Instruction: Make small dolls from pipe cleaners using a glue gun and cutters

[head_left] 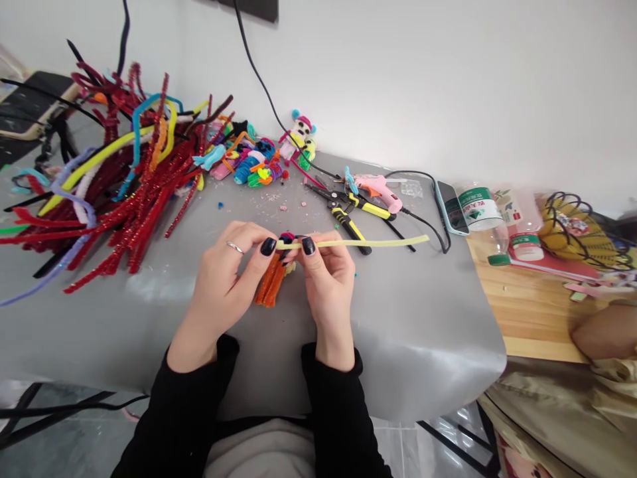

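A pale yellow pipe cleaner [378,243] runs level between my two hands, its free end pointing right. My left hand [229,272] pinches its left end between thumb and forefinger. Close beside it, my right hand [326,272] grips the same strip, thumb on top. Just behind the fingertips shows a small dark and pink fuzzy piece [287,237], mostly hidden. Short orange pipe cleaners [270,282] lie below, between the hands; whether they join the dark piece I cannot tell.
Loose pipe cleaners [144,179] are heaped at the left. Finished fuzzy figures [259,159] sit at the back. Pliers [348,212] and a pink glue gun [378,189] with a cord lie right of centre. A phone [452,207], bottles [525,232] and a person's arm [604,328] are at right.
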The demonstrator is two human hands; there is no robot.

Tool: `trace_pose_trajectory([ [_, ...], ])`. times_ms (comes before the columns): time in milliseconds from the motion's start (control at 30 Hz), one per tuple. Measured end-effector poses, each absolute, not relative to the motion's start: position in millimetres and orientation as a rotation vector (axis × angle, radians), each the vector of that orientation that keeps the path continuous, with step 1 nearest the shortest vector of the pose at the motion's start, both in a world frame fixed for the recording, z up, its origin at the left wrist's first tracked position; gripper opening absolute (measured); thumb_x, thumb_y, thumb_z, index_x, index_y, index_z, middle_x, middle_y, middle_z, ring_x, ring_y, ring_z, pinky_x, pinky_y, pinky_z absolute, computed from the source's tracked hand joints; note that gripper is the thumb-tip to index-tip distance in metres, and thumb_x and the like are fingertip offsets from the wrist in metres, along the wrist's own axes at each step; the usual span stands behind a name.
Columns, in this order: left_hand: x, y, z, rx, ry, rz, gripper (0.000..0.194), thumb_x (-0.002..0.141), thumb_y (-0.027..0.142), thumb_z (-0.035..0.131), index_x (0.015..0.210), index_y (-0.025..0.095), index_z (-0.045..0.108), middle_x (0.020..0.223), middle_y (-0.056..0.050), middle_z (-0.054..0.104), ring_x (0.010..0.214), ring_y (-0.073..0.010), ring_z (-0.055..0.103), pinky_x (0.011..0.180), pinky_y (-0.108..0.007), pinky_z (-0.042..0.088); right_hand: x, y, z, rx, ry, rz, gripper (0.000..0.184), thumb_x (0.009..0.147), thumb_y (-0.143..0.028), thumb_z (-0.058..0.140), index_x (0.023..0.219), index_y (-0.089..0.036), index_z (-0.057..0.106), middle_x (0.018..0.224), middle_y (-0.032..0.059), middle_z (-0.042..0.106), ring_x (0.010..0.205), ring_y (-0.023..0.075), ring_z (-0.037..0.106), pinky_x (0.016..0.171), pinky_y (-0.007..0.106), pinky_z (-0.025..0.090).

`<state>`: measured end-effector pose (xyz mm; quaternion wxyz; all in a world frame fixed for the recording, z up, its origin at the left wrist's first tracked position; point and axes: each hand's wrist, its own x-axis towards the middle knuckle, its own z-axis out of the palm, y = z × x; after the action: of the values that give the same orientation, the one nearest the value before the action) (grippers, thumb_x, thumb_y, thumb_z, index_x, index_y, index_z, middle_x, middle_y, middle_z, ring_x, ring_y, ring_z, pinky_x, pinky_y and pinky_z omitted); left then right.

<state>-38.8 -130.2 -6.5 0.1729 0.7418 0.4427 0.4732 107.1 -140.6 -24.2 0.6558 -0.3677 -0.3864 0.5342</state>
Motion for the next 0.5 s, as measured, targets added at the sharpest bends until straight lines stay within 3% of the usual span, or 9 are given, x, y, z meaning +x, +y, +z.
trace_pose_trajectory([
  [267,-38,-133,-8,2.145,1.27,1.316,0.02,0.107,0.016,0.053,0.091,0.024,0.061,0.085,0.001,0.07,0.083,-0.0184,0.062,0.076,-0.031,0.05,107,-142,-20,-0.833,-0.874,1.219,0.023,0.092,-0.045,0.079,0.09,-0.025,0.069,0.076,-0.0033,0.07,0.067,0.0137,0.066,0.072,0.031,0.059],
  [500,-51,-128,-7,2.378,1.097,1.033,0.02,0.103,0.014,0.049,0.089,0.023,0.059,0.084,-0.001,0.07,0.09,-0.0213,0.065,0.077,-0.032,0.052,109,-143,-25,-0.909,-0.992,1.105,0.022,0.094,-0.042,0.078,0.086,-0.024,0.07,0.081,-0.0029,0.067,0.075,0.0128,0.063,0.072,0.027,0.054],
])
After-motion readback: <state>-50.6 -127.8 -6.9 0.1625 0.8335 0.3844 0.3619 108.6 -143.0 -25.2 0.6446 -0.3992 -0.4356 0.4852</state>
